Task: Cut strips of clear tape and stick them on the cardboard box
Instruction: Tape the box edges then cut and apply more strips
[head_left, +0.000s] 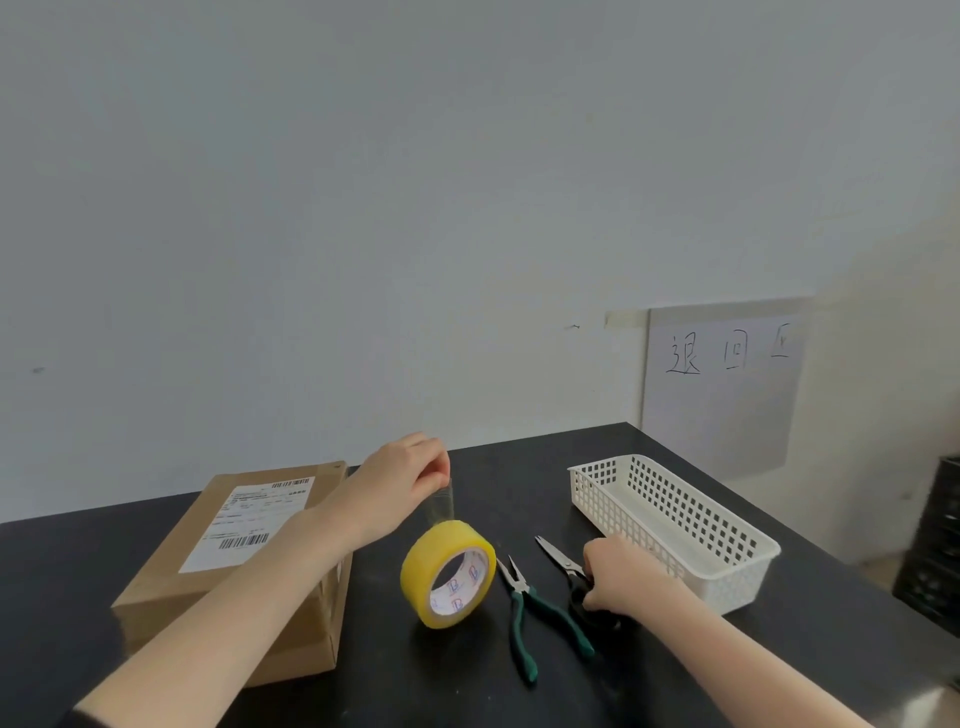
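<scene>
A yellowish roll of clear tape (448, 571) stands on its edge on the black table. My left hand (400, 486) pinches the free end of the tape strip (440, 503) and holds it pulled up above the roll. A brown cardboard box (218, 582) with a white shipping label lies at the left, partly under my left forearm. My right hand (623, 574) rests on the black handles of the scissors (563, 564), which lie on the table with blades pointing away to the left.
Green-handled pliers (524, 613) lie between the roll and the scissors. A white perforated plastic basket (670, 525) stands at the right. A paper sign (727, 384) hangs on the wall. A dark crate (935, 545) sits past the table's right edge.
</scene>
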